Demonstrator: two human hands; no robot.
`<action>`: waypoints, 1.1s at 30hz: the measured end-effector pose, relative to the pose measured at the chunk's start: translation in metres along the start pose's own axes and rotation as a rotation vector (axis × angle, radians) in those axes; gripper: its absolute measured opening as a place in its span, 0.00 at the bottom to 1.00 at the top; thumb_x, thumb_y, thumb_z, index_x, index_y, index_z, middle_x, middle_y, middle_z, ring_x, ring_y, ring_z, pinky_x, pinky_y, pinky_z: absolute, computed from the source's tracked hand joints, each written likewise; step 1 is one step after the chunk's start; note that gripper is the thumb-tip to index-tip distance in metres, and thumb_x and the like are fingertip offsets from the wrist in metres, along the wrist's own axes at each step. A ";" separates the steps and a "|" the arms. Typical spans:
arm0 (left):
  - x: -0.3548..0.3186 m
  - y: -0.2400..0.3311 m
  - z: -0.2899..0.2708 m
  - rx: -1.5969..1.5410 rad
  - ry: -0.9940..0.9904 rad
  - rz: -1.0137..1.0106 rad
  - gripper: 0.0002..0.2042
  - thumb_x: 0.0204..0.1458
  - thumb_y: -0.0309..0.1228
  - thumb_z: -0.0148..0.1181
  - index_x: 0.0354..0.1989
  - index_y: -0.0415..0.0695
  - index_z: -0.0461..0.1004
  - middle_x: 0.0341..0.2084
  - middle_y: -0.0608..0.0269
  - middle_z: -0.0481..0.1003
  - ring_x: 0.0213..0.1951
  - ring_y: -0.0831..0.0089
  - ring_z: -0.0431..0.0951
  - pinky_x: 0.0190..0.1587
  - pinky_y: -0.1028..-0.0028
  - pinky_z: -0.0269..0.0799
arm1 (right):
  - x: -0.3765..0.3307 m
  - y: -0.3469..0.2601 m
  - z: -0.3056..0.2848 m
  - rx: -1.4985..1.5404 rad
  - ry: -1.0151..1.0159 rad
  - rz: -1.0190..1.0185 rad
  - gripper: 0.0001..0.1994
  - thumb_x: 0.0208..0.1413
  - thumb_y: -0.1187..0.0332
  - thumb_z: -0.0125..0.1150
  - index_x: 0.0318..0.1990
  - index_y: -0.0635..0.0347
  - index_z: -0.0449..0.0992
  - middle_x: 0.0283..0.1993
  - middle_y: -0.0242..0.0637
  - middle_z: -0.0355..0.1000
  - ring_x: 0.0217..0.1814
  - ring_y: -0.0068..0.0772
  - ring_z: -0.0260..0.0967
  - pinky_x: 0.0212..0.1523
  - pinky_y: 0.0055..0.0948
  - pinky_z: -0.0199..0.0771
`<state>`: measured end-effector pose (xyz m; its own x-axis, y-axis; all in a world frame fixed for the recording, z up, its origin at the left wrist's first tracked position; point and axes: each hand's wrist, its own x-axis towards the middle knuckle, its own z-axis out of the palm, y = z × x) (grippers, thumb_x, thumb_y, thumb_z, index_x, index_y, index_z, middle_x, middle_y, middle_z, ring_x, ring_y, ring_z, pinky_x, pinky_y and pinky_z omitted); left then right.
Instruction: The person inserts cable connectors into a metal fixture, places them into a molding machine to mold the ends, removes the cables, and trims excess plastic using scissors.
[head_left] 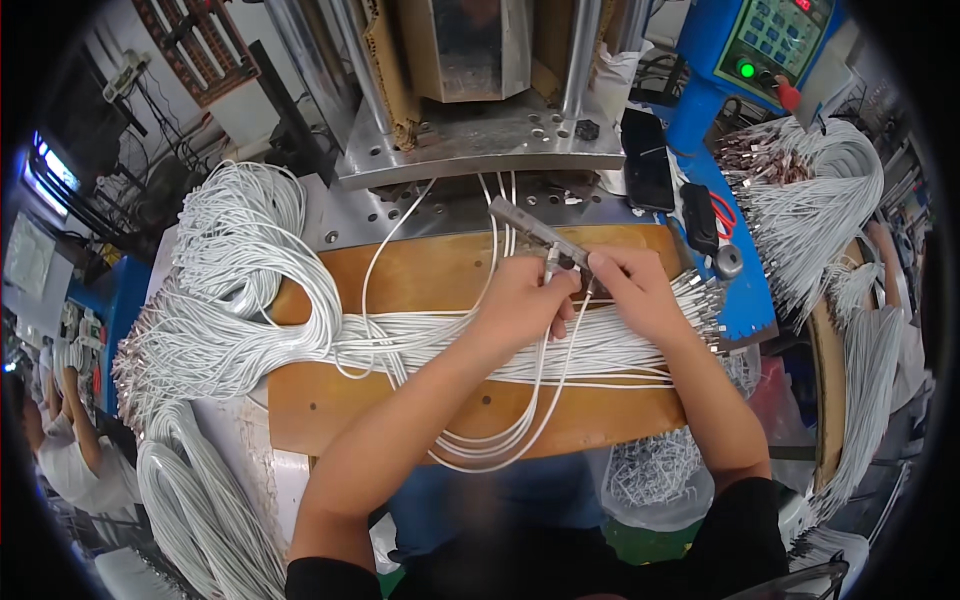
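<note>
A narrow grey metal bar (527, 222) slants over the wooden board, between my two hands. My left hand (522, 302) is closed with its fingertips at the bar's near side, pinching a white cable close to its metal end (552, 262). My right hand (640, 297) grips the bar's lower right end, its thumb lying on top and its other fingers partly hidden beneath. From the bar, white cables (530, 415) loop down over the board's front edge. Under both hands a thick bundle of white cables (440, 340) lies across the board, its metal-tipped ends (700, 300) to the right.
A press with a thick steel plate (480, 155) stands straight ahead. Coiled white cables (240, 240) are heaped at left, more hang at right (820, 200). A black phone (647, 160) and red-handled tool (722, 215) lie on the right. A plastic bag of small metal parts (655, 475) sits below the board.
</note>
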<state>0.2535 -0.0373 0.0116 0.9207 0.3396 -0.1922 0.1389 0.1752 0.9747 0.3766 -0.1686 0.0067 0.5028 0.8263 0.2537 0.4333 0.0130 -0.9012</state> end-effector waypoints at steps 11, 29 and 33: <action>-0.005 -0.005 -0.014 -0.219 0.050 0.084 0.08 0.53 0.27 0.61 0.30 0.32 0.74 0.20 0.62 0.74 0.18 0.79 0.74 0.18 0.78 0.68 | 0.001 -0.012 -0.006 0.192 0.056 0.322 0.10 0.58 0.68 0.57 0.39 0.68 0.77 0.29 0.26 0.71 0.29 0.13 0.63 0.30 0.17 0.62; -0.003 -0.007 -0.004 -0.086 0.315 0.290 0.12 0.57 0.29 0.55 0.24 0.35 0.72 0.14 0.63 0.71 0.13 0.80 0.69 0.14 0.79 0.63 | 0.001 0.004 -0.012 0.122 -0.004 0.263 0.10 0.53 0.74 0.62 0.41 0.69 0.76 0.34 0.31 0.76 0.34 0.16 0.68 0.35 0.18 0.67; -0.008 -0.006 -0.014 -0.154 0.195 0.166 0.12 0.57 0.29 0.55 0.24 0.35 0.71 0.13 0.64 0.70 0.11 0.81 0.66 0.12 0.79 0.59 | 0.000 0.004 -0.009 0.172 0.049 0.265 0.11 0.50 0.72 0.65 0.40 0.68 0.78 0.30 0.30 0.75 0.28 0.12 0.66 0.29 0.16 0.65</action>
<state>0.2406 -0.0283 0.0055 0.8366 0.5440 -0.0644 -0.0786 0.2355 0.9687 0.3852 -0.1739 0.0066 0.6188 0.7854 0.0148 0.1514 -0.1007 -0.9833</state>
